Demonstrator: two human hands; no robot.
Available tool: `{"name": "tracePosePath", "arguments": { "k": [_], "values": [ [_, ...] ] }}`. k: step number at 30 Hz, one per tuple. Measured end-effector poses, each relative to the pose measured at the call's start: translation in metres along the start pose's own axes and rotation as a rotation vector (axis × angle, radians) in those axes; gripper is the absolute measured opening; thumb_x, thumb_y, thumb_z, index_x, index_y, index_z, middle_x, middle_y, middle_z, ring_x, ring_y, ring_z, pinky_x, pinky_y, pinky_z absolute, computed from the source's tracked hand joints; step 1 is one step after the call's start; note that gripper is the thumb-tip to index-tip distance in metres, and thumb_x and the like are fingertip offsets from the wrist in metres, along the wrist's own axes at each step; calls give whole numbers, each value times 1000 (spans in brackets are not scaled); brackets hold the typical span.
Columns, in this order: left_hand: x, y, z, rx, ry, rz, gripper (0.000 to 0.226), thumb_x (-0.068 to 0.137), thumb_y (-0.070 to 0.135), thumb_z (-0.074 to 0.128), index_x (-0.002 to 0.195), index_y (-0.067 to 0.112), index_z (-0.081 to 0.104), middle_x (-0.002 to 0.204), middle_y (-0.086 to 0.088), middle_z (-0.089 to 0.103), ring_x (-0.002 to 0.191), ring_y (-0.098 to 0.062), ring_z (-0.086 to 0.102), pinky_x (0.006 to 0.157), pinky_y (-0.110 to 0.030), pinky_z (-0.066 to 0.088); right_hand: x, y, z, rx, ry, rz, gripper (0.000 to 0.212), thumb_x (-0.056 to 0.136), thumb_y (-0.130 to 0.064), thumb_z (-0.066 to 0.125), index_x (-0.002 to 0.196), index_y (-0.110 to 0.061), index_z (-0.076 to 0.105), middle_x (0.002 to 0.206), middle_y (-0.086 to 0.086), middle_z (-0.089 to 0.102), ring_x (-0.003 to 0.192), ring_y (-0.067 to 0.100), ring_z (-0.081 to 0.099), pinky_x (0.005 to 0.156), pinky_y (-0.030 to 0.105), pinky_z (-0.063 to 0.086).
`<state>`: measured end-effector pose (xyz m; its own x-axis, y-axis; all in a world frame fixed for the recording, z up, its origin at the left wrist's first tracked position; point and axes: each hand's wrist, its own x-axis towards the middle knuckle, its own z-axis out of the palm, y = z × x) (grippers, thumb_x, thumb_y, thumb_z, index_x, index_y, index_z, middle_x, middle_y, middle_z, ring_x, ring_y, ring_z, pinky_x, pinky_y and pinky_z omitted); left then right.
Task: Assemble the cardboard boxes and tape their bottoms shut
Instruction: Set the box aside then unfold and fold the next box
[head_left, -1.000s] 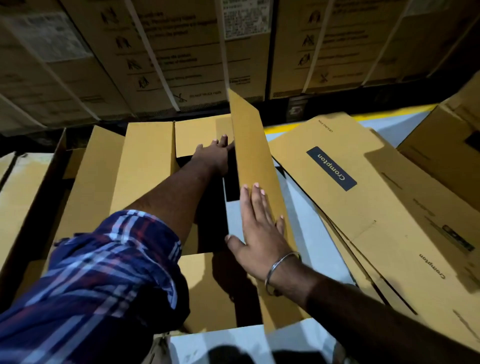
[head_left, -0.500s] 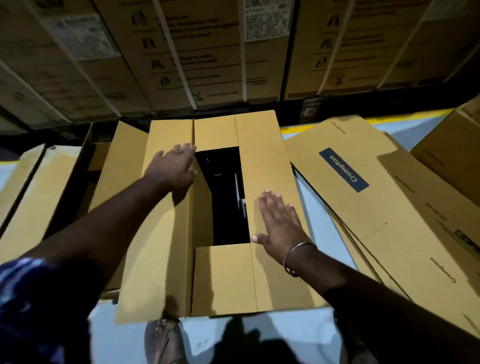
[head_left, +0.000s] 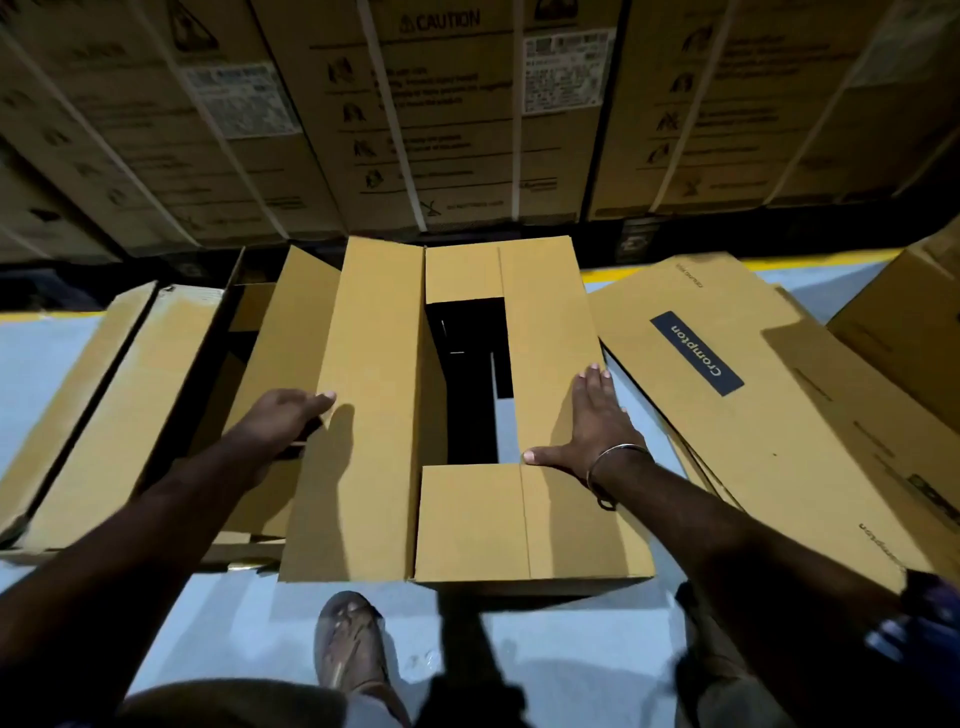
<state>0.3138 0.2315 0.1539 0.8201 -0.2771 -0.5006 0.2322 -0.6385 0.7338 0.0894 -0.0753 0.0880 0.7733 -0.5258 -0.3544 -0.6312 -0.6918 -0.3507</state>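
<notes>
The box (head_left: 467, 519) stands on the floor (head_left: 234, 623), bottom up, between open boxes (head_left: 130, 405) on the left and flat cartons (head_left: 779, 415) on the right. Both short flaps are folded in. The right hand (head_left: 592, 426) lies flat, fingers straight, pressing the right flap (head_left: 550, 338) down. The left hand (head_left: 283, 421) curls its fingers round the edge of the left flap (head_left: 363, 405), which is not quite down. To do this well, bring both long flaps level so their edges meet squarely before taping. Inside the box only darkness shows through the gap.
</notes>
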Motion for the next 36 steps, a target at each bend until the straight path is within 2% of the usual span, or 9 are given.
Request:
{"name": "tracePosePath", "arguments": {
  "k": [3,8,11,15,19,24,27,30,36],
  "values": [
    [-22,28,14,-22,-1,184,27,100,37,68,91,12,64,92,-10,67,91,-33,66,80,-43,53,0,-2,1,-34,-7,4,145,67,-81,73,162,-11,-12,168,5,-27,155,20,-24,127,50,11],
    [-64,51,66,56,-140,428,29,102,47,60,113,22,68,104,-1,69,96,-17,67,81,-35,55,1,-1,-1,-49,-15,10,146,66,-82,72,162,-10,-11,168,7,-26,155,22,-24,127,51,12],
    [-64,43,74,-22,-123,420,34,104,50,51,119,26,71,107,9,72,107,-10,66,101,-43,53,2,-1,1,-52,-8,10,146,66,-82,72,162,-10,-11,168,7,-26,155,23,-24,127,51,12],
    [-64,34,78,-75,-151,359,61,96,61,47,149,31,55,142,14,61,135,-9,54,118,-49,41,5,0,1,-68,-6,1,144,68,-82,70,162,-10,-11,168,8,-26,155,24,-24,127,51,13],
    [-66,31,95,-124,-186,334,82,93,76,51,156,23,46,158,3,50,147,-14,44,124,-45,32,6,1,3,-69,-5,1,145,67,-83,70,162,-10,-11,168,8,-25,155,24,-23,127,51,13],
    [-70,33,129,58,-26,431,56,113,46,30,166,31,17,164,6,39,146,-8,35,109,-24,25,5,0,5,-65,6,-1,143,68,-85,67,162,-11,-13,168,7,-27,155,24,-23,127,51,13],
    [-64,31,159,267,24,461,58,112,49,26,166,39,7,172,-4,22,154,-21,27,113,-33,26,5,0,8,-58,30,-1,142,68,-87,64,162,-12,-13,168,6,-27,155,24,-23,127,51,11],
    [-63,25,203,576,20,423,60,111,52,23,165,40,-1,175,-7,-5,161,-28,-1,124,-63,16,7,4,11,17,66,-29,138,70,-90,59,163,-13,-9,169,5,-24,156,21,-22,127,49,9],
    [-41,-14,210,887,102,495,58,106,67,15,161,54,-2,174,5,-12,161,-21,-9,118,-72,1,13,18,23,77,142,-100,115,87,-75,56,164,-14,-3,171,4,-18,156,20,-19,127,50,12]
  ]
}}
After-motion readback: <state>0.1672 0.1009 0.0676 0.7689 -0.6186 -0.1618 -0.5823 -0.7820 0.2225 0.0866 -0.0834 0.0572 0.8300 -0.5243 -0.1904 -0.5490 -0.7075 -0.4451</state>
